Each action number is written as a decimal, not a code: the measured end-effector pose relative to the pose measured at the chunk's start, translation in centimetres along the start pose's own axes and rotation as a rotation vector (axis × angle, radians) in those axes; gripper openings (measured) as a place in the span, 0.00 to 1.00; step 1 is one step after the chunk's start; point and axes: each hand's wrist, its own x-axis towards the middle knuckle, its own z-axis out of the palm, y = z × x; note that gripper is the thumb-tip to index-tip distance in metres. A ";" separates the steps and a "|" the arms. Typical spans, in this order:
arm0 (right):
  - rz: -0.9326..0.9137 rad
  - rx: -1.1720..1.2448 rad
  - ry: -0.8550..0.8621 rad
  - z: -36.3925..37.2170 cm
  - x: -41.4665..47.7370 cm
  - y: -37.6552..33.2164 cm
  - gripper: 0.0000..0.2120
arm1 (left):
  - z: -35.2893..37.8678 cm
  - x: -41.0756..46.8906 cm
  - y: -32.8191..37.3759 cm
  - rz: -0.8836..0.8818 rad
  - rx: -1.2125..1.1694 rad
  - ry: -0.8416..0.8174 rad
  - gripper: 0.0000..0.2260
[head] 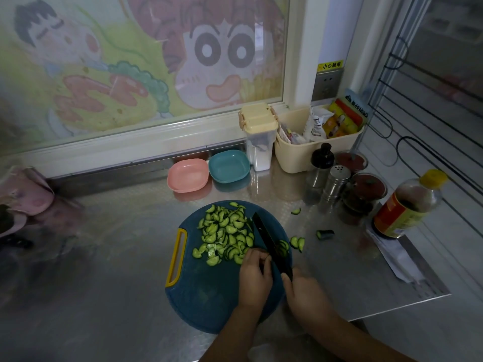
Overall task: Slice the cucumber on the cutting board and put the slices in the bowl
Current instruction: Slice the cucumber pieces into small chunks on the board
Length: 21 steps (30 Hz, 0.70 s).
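A round blue cutting board (203, 296) with a yellow handle lies on the steel counter. Several half-moon cucumber slices (224, 231) are heaped on its far half. My right hand (304, 291) grips the handle of a black knife (266, 236), whose blade lies across the board's right side. My left hand (254, 273) has its fingers curled against the blade's left face, beside the slices. A few slices (298, 242) and a cucumber end (325, 234) lie off the board to the right. A pink bowl (188, 178) and a teal bowl (229, 166) stand behind the board.
Shakers (335, 184), dark jars (366, 194) and a sauce bottle (407, 205) crowd the right of the counter. A cream basket (300, 150) of packets and a lidded container (258, 137) stand at the back. A pink cloth (23, 194) sits at far left. One slice (295, 211) lies by the shakers.
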 end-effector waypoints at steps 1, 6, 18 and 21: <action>0.010 -0.005 -0.011 0.0 -0.1 -0.1 0.16 | 0.0 0.0 0.0 -0.004 0.000 -0.003 0.05; 0.029 -0.029 -0.023 0.8 0.2 -0.2 0.17 | 0.1 0.0 -0.1 -0.009 -0.001 -0.013 0.05; 0.026 0.029 0.068 1.8 1.5 -0.1 0.15 | -0.1 -0.2 -0.4 0.031 -0.007 -0.049 0.03; 0.041 0.084 0.062 1.8 1.8 0.3 0.16 | -0.1 -0.4 -0.6 0.037 -0.012 -0.039 0.01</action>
